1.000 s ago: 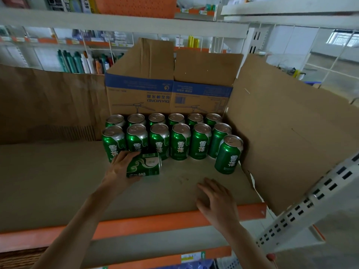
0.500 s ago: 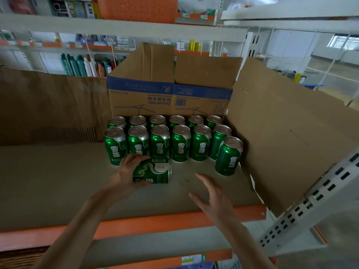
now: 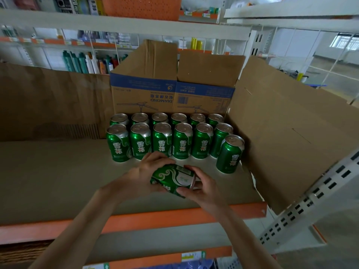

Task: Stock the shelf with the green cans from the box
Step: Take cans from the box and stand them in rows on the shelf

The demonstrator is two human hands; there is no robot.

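Lying sideways, green can [image 3: 169,177] is gripped by left hand [image 3: 139,177] and right hand [image 3: 203,188] fingers.

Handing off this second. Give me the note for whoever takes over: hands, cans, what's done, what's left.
Left hand grips one end of a green can held on its side; right hand grips the other end, over the shelf.
Done: thirteen cans stand upright, two rows of six against the box plus a single can at the right front.
Left: stand the held can upright, probably beside the single can. The box's inside is not visible.
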